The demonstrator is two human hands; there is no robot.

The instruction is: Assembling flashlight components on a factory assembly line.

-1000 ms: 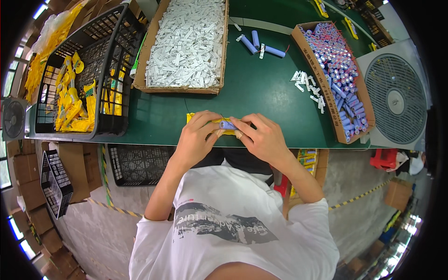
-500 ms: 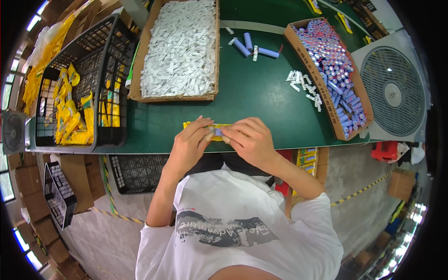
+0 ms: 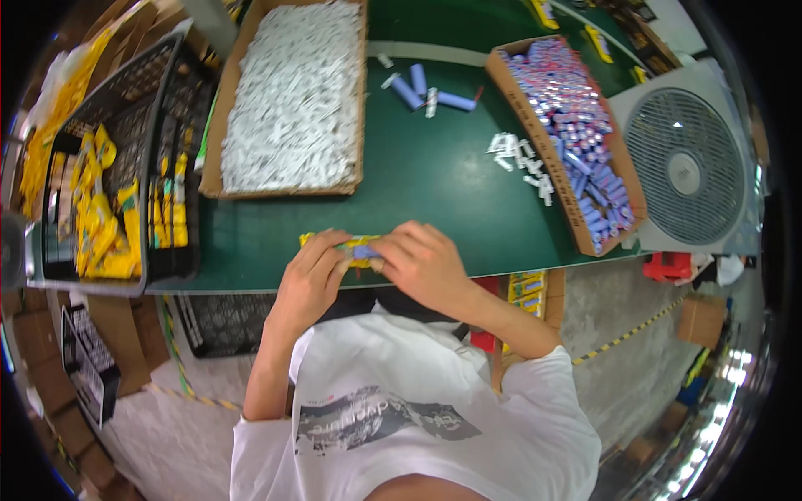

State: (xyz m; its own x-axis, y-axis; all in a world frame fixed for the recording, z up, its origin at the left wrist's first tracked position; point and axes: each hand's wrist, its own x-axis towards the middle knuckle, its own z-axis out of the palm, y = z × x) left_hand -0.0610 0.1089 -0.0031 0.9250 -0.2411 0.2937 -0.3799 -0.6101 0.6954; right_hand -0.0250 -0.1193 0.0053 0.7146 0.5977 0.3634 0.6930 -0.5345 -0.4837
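At the table's near edge I hold a yellow plastic casing [image 3: 357, 242] between both hands, with a purple cylindrical battery cell [image 3: 364, 251] in or against it. My left hand [image 3: 306, 280] is closed around the casing's left part. On the right, my right hand [image 3: 422, 265] pinches the other end, its fingertips at the cell. A bit of red shows below the casing between the hands. My fingers hide both ends of the cell, so how deep it sits cannot be seen.
Left stands a black crate [image 3: 174, 257] of yellow pieces, beside a carton [image 3: 280, 193] of white strips. Loose purple cells [image 3: 456, 101] and white strips [image 3: 507, 144] lie farther back. A carton [image 3: 535, 125] of wired cells and a grey fan [image 3: 684, 174] are right.
The whole view has shifted, moving the scene left in the picture. Both hands still hold the casing, and more of the purple cell shows between them.
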